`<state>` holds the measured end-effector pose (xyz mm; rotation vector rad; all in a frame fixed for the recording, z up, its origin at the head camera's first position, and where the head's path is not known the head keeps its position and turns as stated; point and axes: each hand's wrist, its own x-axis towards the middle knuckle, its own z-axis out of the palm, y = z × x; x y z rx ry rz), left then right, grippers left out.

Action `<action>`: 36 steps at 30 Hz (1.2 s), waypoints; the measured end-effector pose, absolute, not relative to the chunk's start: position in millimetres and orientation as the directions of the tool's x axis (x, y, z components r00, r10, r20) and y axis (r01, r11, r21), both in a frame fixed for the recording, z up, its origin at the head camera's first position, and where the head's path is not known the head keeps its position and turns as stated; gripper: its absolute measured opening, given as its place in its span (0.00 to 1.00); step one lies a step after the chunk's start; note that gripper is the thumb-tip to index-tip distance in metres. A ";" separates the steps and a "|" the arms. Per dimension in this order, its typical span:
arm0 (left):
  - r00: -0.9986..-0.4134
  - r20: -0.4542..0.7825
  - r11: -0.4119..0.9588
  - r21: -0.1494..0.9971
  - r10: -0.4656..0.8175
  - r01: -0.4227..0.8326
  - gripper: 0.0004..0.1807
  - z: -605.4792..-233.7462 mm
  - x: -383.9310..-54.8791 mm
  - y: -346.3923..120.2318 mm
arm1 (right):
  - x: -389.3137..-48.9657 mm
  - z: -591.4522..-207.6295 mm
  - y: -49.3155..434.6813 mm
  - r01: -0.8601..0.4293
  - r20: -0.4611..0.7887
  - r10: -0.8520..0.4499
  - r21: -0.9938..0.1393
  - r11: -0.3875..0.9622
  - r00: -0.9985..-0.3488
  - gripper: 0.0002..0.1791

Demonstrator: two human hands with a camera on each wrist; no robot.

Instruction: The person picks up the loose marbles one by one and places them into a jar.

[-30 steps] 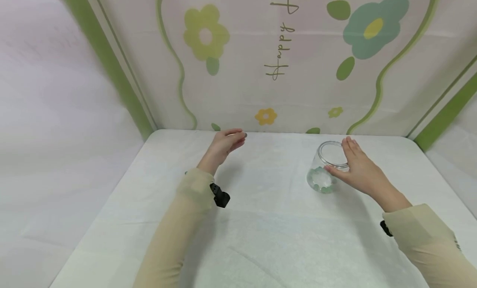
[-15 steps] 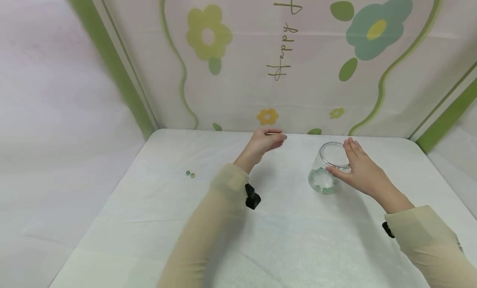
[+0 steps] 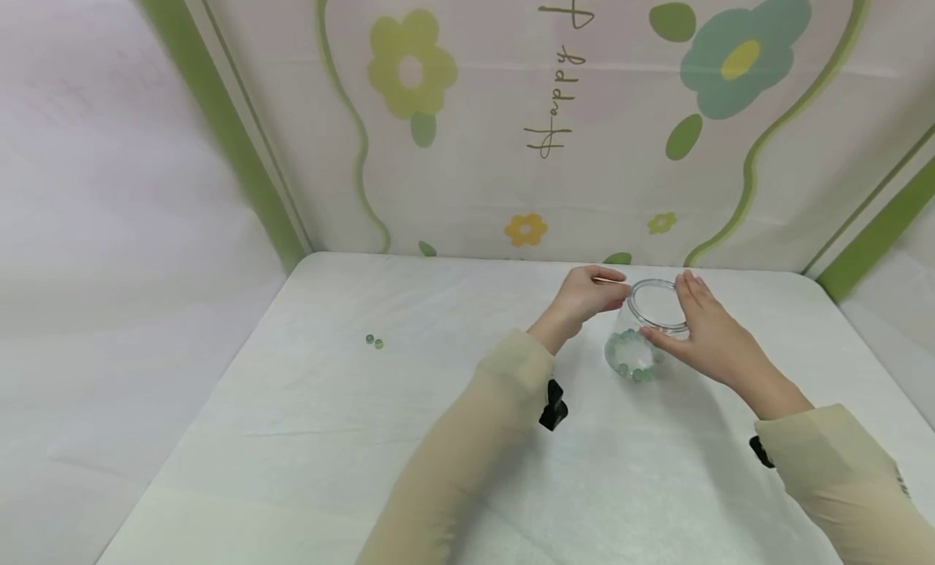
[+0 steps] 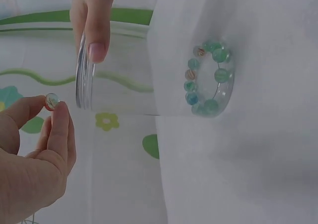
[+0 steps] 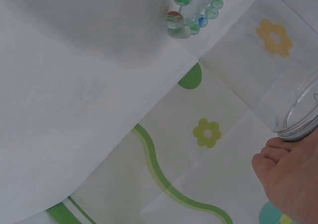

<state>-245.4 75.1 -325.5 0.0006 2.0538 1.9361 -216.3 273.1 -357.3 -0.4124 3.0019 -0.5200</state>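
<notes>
A clear jar [image 3: 631,308] stands at the right of the table, with several green and multicoloured marbles [image 4: 221,75] ringed round its bottom. My right hand [image 3: 714,338] holds the jar near its rim, with thumb and fingers spread along its side. In the left wrist view, my left hand [image 4: 39,169] pinches one clear marble [image 4: 52,101] with coloured streaks between thumb and fingertips. That marble is just outside the jar's mouth. From the head view, my left fingertips hide it at the rim's left.
Two small greenish marbles [image 3: 374,342] lie on the white-covered table [image 3: 292,403], well left of the jar. Behind the table's far edge hangs a flower-printed cloth [image 3: 467,167].
My left hand has travelled right across the table to the jar's rim, uncovering the two loose marbles. My right hand and the jar have stayed in place.
</notes>
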 end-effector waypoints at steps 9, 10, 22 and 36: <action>-0.950 -0.211 0.108 0.976 0.230 -0.191 0.13 -327.8 -241.9 87.3 | -216.3 -356.8 273.1 -0.238 -0.050 -0.272 -0.350 0.906 -0.961 0.59; -0.950 -0.213 0.111 0.975 0.228 -0.191 0.13 -328.6 -242.1 87.9 | -216.2 -356.8 273.0 -0.237 -0.051 -0.272 -0.351 0.906 -0.961 0.59; -0.951 -0.207 0.082 0.978 0.231 -0.193 0.12 -336.2 -245.5 86.5 | -215.0 -357.6 274.2 -0.241 -0.032 -0.269 -0.350 0.905 -0.963 0.59; -0.953 -0.243 0.111 0.968 0.179 -0.226 0.16 -352.2 -260.0 32.8 | -217.1 -360.1 274.4 -0.251 -0.013 -0.271 -0.334 0.909 -0.963 0.59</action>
